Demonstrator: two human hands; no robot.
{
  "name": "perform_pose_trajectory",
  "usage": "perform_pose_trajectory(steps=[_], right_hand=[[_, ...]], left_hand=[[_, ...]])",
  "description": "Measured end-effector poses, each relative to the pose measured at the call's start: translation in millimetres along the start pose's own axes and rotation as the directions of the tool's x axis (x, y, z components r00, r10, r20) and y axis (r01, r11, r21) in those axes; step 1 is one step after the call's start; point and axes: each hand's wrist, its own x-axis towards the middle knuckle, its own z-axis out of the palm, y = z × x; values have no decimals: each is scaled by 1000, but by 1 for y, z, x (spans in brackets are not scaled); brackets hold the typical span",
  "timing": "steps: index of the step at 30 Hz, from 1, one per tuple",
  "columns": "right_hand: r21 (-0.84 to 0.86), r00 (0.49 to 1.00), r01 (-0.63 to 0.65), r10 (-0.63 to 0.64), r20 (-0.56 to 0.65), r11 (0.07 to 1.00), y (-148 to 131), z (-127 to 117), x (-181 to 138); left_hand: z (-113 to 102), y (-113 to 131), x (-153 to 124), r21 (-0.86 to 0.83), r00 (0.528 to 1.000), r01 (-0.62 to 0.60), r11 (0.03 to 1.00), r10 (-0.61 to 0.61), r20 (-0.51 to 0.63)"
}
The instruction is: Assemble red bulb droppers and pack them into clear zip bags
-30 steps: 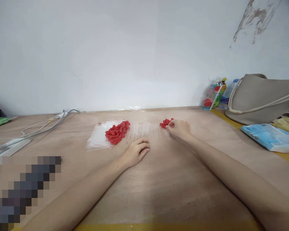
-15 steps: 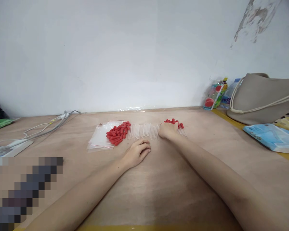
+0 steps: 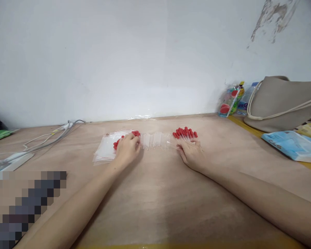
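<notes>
A row of clear thin tubes point(image 3: 156, 141) lies across the wooden table point(image 3: 155, 200). To its left is a heap of red caps point(image 3: 134, 133) on a stack of clear plastic bags point(image 3: 104, 150). My left hand point(image 3: 127, 148) lies over that heap with curled fingers; what it grips is hidden. To the right, a set of tubes with red caps point(image 3: 185, 133) lies in a row. My right hand point(image 3: 192, 153) rests flat just below them, fingers stretched out toward the tubes.
A power strip and cables point(image 3: 28, 148) lie at the left. At the right stand a beige bag point(image 3: 285, 103), a drink pouch point(image 3: 229, 102), a bottle point(image 3: 245, 100) and a blue packet point(image 3: 292, 145). A pixelated patch point(image 3: 26, 204) covers the lower left.
My left hand has moved from the bare table up onto the heap of red caps. My right hand has drawn back from the clear tubes to below the capped ones.
</notes>
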Motion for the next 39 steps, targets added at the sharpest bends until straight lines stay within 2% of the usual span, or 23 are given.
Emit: perform_pose_trajectory(steps=[2, 5, 9, 15, 19, 24, 27, 29, 31, 33, 36, 39], right_hand=[[48, 998, 6, -3, -55, 999, 3, 2, -5], [78, 999, -7, 11, -51, 997, 4, 3, -5], [90, 999, -29, 31, -24, 996, 4, 3, -4], [81, 1000, -31, 31, -3, 996, 5, 3, -5], [73, 1000, -18, 19, -17, 997, 5, 4, -4], [85, 999, -18, 22, -43, 996, 5, 4, -3], [109, 999, -30, 34, -39, 994, 4, 3, -3], [140, 999, -29, 35, -39, 990, 3, 1, -2], [182, 999, -10, 20, -50, 983, 3, 0, -3], [228, 999, 15, -3, -54, 974, 2, 0, -3], [289, 998, 55, -46, -35, 956, 1, 1, -5], [325, 996, 87, -92, 0, 942, -1, 0, -7]], left_hand=[[-7, -19, 6, 81, 992, 78, 994, -85, 95], [-15, -38, 9, 146, 964, 109, 983, -141, 227], [-19, -42, 8, 200, 930, 98, 975, -161, 330], [-16, -34, 6, 325, 918, 103, 940, -215, 333], [-10, -35, 6, 324, 911, 135, 936, -246, 332], [-10, -40, 6, 289, 927, 131, 948, -220, 304], [-13, -34, 6, 213, 947, 111, 971, -168, 274], [-13, -21, 4, 72, 964, 45, 996, -62, 258], [-8, -3, -3, -207, 970, -55, 977, 102, 222], [1, 18, -13, -460, 960, -87, 883, 198, 198], [17, 40, -27, -616, 969, -73, 784, 202, 142], [27, 46, -33, -668, 978, -55, 742, 175, 114]])
